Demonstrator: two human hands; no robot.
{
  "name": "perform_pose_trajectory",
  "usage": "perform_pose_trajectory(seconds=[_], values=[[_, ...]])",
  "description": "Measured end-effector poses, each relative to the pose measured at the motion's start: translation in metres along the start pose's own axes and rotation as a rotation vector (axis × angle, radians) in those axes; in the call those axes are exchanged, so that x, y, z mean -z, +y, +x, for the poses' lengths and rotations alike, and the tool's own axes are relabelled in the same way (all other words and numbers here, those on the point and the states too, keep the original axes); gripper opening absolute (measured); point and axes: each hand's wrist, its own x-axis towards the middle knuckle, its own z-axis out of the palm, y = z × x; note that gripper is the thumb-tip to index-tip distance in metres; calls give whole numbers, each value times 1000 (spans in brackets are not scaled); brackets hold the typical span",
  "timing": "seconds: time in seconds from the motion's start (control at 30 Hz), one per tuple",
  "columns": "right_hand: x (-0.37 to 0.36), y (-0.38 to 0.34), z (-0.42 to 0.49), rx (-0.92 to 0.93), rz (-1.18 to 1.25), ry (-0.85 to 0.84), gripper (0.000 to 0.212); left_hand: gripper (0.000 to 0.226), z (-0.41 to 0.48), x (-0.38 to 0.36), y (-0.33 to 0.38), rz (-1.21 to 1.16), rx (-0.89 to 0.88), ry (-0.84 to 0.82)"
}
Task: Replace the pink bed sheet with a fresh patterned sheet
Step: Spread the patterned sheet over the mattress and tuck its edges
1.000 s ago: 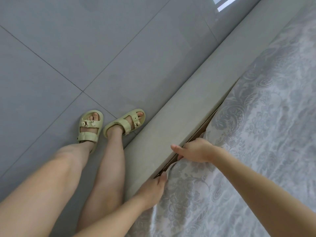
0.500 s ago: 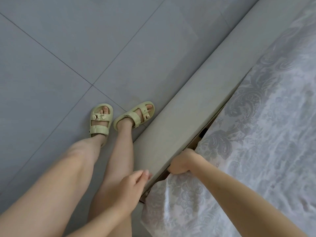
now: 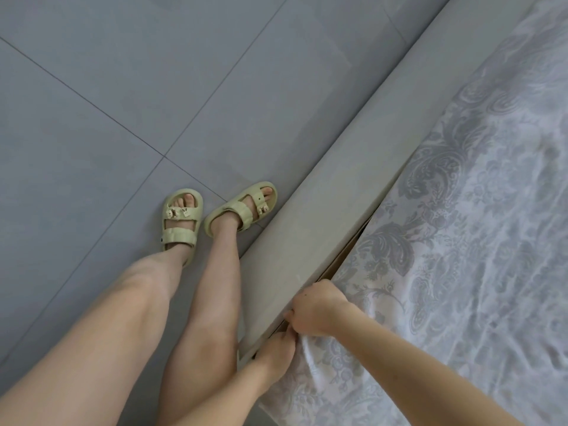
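Head view, task's thing: the patterned sheet (image 3: 461, 241) is spread over the bed and fills the right of the frame. Its loose edge hangs down the near side of the bed, next to the grey rail (image 3: 322, 195) of the bed frame. No pink sheet is in view.
Head view, long axis: the rail and the sheet's edge run side by side on a diagonal from lower left to upper right. A dark gap (image 3: 350, 253) lies open between them just beyond the hands.
Head view, right hand (image 3: 318, 309): it sits at the lip of the gap with its fingers curled into a fist, bunching a fold of the sheet's edge. The thumb lies toward the rail.
Head view, left hand (image 3: 275, 353): it is just below the right and touching it, at the rail's near end. Its fingers reach into the same fold, but the tips are hidden, so I cannot tell whether they pinch the cloth or only press it.
Head view, deciding relation: the gap lies directly under and ahead of both hands, and the untucked edge trails away from them along the rail. The right hand is nearer to that stretch.
Judgement: the tuck looks part done, and the next push probably goes down into the gap.
Head view, stance: the sandals (image 3: 239, 210) stand on the tiled floor (image 3: 123, 118), close to the rail.
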Motion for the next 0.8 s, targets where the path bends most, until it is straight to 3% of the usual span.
perform_pose_trajectory(seconds=[0.1,0.17,0.23,0.33,0.37,0.43,0.53,0.63,0.73,0.8], values=[[7,2,4,-30,-21,-64,49,45,5,18,6,102,-16,38],[17,11,-2,-64,55,3,51,57,10,36,19,139,-32,83],[31,31,-15,-129,120,193,52,65,15,52,37,70,-93,167],[49,91,-31,-329,17,547,51,54,20,62,78,-76,-200,228],[55,113,-37,-405,-32,555,52,51,22,62,93,-86,-235,239],[63,141,-38,-484,-133,374,59,45,27,58,119,-92,-291,262],[66,140,-24,-432,-219,90,58,39,28,56,151,-121,-348,272],[72,123,-21,-382,-171,-61,48,36,15,63,172,-96,-389,261],[92,129,-39,-393,111,51,60,36,4,79,202,-65,-430,273],[108,144,-58,-390,176,347,59,36,-1,85,233,-79,-465,271]])
